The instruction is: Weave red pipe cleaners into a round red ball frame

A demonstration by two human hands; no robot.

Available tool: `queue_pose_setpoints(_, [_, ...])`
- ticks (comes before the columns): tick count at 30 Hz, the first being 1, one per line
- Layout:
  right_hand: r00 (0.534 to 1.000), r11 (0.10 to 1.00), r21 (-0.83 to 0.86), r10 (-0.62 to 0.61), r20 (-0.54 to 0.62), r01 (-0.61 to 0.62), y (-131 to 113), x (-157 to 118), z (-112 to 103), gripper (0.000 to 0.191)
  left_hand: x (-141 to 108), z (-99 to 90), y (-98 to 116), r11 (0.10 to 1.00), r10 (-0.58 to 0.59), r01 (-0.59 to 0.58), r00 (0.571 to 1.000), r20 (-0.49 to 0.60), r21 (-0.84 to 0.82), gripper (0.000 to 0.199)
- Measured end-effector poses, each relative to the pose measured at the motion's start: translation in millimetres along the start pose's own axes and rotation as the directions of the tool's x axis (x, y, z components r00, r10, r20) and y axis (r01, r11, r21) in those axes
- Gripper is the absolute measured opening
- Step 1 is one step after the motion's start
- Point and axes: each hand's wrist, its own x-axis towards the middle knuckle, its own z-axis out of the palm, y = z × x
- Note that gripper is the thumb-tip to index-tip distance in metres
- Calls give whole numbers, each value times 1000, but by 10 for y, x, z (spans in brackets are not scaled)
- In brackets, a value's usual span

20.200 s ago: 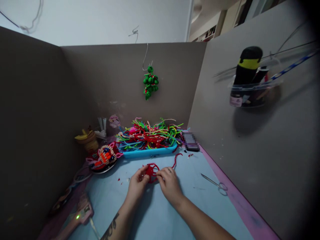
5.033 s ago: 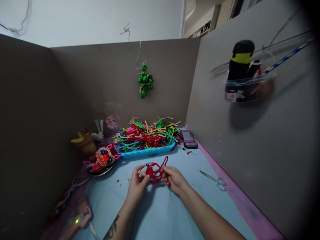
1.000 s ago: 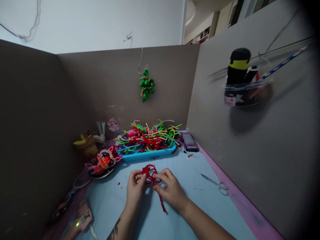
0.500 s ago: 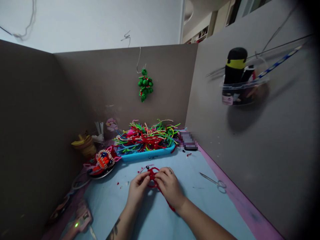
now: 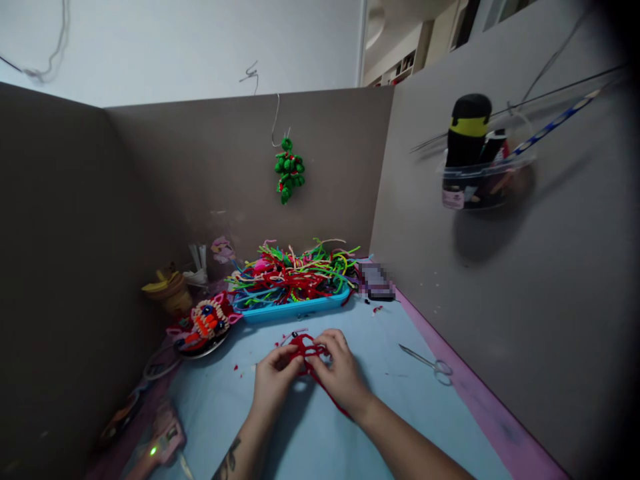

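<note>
Both hands are close together over the table, pinching one small piece of red cord work [image 5: 300, 342] between them. The left hand [image 5: 274, 375] grips its near left edge with thumb and fingers; the right hand [image 5: 341, 373] has hold of the opposite side, and a loose red strand [image 5: 334, 396] runs out beneath it toward the wrist. The piece is held just above the blue table cover [image 5: 400, 420], in front of the blue tray [image 5: 295, 311], which is heaped with tangled coloured cords [image 5: 300, 275]. Scissors [image 5: 420, 355] lie near the right hand, well apart from it. Over on the left, a knotted, mask-like piece [image 5: 209, 317] rests on a plate, and nearer me sits a pink tool [image 5: 169, 433] with a green light glowing. A green ornament [image 5: 289, 170] hangs from a wire on the back panel, and on the right panel there's a clear tub [image 5: 480, 172] of tools.
</note>
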Motion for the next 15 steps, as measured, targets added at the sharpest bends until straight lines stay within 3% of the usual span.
queue_pose_setpoints(3, [998,995,-74,66,-16,-67,25,4,0,6,37,-33,6,999,33,-34,997,-69,-16,34])
queue_pose_setpoints(5, [985,982,-130,151,83,-140,44,-5,9,13,54,-48,26,998,59,-60,991,-121,-9,33])
queue_pose_setpoints(9, [903,949,-145,313,295,-281,72,-57,71,3,61,-59,44,993,116,-116,977,-176,14,30])
queue_pose_setpoints(11, [897,957,-121,290,333,-264,73,-85,110,7,62,-58,22,991,132,-131,974,-186,17,29])
queue_pose_setpoints(15, [887,992,-28,121,445,-121,41,-118,153,20,62,-40,-39,994,104,-106,980,-171,-3,27])
